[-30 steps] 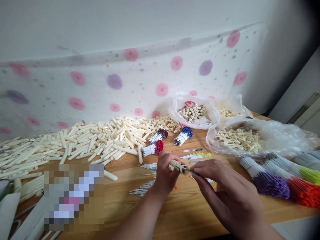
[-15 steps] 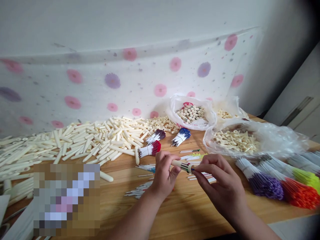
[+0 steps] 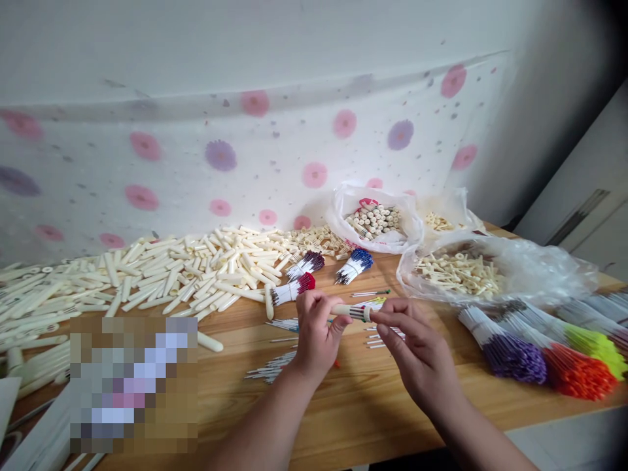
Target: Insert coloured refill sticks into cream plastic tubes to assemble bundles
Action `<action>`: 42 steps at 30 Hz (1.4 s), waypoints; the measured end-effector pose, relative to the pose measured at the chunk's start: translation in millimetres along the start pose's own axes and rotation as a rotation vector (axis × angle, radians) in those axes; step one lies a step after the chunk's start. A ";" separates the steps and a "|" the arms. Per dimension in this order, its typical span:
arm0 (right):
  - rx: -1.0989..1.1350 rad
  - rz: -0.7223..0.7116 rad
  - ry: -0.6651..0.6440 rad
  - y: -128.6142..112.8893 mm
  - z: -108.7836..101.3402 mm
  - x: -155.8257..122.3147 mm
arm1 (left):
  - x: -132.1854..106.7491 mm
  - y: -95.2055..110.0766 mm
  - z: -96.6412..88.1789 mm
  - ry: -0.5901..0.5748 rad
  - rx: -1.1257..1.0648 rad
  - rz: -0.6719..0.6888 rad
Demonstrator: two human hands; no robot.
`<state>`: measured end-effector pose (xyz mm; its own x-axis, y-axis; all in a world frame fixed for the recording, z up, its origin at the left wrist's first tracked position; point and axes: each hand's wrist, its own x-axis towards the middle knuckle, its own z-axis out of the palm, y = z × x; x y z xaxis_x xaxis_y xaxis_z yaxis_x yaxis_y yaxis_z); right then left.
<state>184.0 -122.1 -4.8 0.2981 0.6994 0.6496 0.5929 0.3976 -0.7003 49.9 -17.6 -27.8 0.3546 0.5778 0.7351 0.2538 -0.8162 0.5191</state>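
My left hand [image 3: 315, 335] is closed round a cream pen barrel [image 3: 349, 311] with coloured refills inside, held level above the wooden table [image 3: 343, 405]. My right hand [image 3: 417, 350] pinches at the barrel's right end, fingers pressed together on something too small to name. Loose thin refills [image 3: 275, 369] lie on the table under and beside both hands. A red-tipped refill bundle [image 3: 293, 291] lies just beyond my left hand.
A large heap of cream barrels [image 3: 196, 275] covers the table's left and back. Blue-tipped bundle [image 3: 354, 265], purple bundle [image 3: 510, 353] and orange bundle [image 3: 574, 373] lie around. Plastic bags of cream parts [image 3: 461, 271] sit at the back right. A flowered sheet [image 3: 245, 163] hangs behind.
Both hands and the barrel have drifted slightly away from me. My right hand's fingers closed in against the barrel's end.
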 end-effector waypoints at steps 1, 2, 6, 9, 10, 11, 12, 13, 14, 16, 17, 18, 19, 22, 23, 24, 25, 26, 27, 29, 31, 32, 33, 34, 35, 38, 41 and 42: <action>0.051 0.030 -0.001 0.6 1.0 -1.2 | 0.1 -0.4 0.1 0.007 0.007 0.003; 0.093 0.056 0.000 1.0 1.6 -2.1 | 0.3 -0.6 0.2 0.010 0.014 0.006; 0.158 0.133 -0.008 1.1 0.2 -2.8 | 0.7 -0.6 0.8 0.015 0.033 0.013; 0.180 0.157 -0.033 0.4 -2.7 -0.9 | 0.4 -0.4 1.3 0.012 0.035 0.005; 0.186 0.157 -0.039 0.3 -3.4 -0.3 | 0.2 -0.6 1.5 0.009 0.030 0.001; 0.187 0.154 -0.043 0.3 -3.9 0.1 | -0.2 -1.0 1.8 0.007 0.023 -0.003; 0.182 0.147 -0.047 0.3 -4.0 0.3 | -0.5 -1.4 2.1 0.004 0.014 -0.008; 0.170 0.137 -0.052 0.5 -4.0 0.4 | -0.9 -1.9 2.5 0.002 0.006 -0.014; 0.154 0.123 -0.057 0.6 -3.8 0.3 | -1.1 -2.5 2.9 -0.001 -0.002 -0.022; 0.118 0.084 -0.068 0.7 -3.7 0.3 | -1.4 -3.1 3.6 -0.016 -0.022 -0.044; 0.104 0.063 -0.075 0.7 -4.1 0.6 | -1.4 -3.1 3.8 -0.025 -0.034 -0.057; 0.097 0.045 -0.086 0.7 -4.8 1.2 | -1.3 -2.9 3.9 -0.034 -0.046 -0.068; 0.098 0.036 -0.100 0.5 -5.9 2.1 | -1.1 -2.4 3.8 -0.041 -0.055 -0.076; 0.155 0.089 -0.150 0.1 -9.9 5.2 | 0.0 -0.2 2.7 -0.044 -0.066 -0.088; 0.184 0.126 -0.159 0.3 -10.7 6.0 | 0.5 0.5 2.2 -0.043 -0.065 -0.092; 0.213 0.163 -0.162 0.7 -10.9 6.6 | 1.0 0.9 1.9 -0.043 -0.062 -0.099; 0.237 0.194 -0.160 1.4 -10.4 6.8 | 1.4 1.0 1.7 -0.045 -0.061 -0.111; 0.254 0.217 -0.151 2.7 -9.3 6.7 | 1.7 0.7 1.8 -0.048 -0.062 -0.127; 0.265 0.233 -0.137 4.6 -7.7 6.3 | 1.8 -0.1 2.2 -0.056 -0.072 -0.148; 0.272 0.249 -0.059 9.8 -4.7 3.7 | 1.2 -3.0 3.9 -0.092 -0.155 -0.216; 0.233 0.248 0.065 16.2 -4.0 -2.4 | -0.7 -7.6 6.5 -0.154 -0.336 -0.326; 0.184 0.236 0.110 19.0 -5.0 -7.4 | -2.0 -10.1 8.0 -0.189 -0.444 -0.388; 0.120 0.208 0.131 21.3 -6.8 -14.1 | -3.3 -12.7 9.5 -0.223 -0.548 -0.443; 0.051 0.159 0.122 22.6 -9.3 -22.3 | -4.6 -15.0 10.9 -0.248 -0.638 -0.490; -0.014 0.093 0.077 22.8 -12.1 -31.9 | -5.6 -17.0 12.0 -0.263 -0.710 -0.526; -0.146 -0.181 -0.166 16.5 -20.4 -63.2 | -6.7 -18.8 13.8 -0.277 -0.854 -0.577; -0.233 -0.374 -0.370 9.2 -28.7 -82.4 | -4.8 -15.0 13.1 -0.337 -0.884 -0.569; -0.257 -0.382 -0.383 9.9 -32.5 -84.6 | -3.8 -13.4 12.7 -0.384 -0.847 -0.559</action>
<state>189.0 -196.6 -57.0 -0.2344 0.7183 0.6551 0.7815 0.5400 -0.3125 56.5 -8.9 -43.1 0.6772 0.7104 0.1916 -0.1846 -0.0881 0.9789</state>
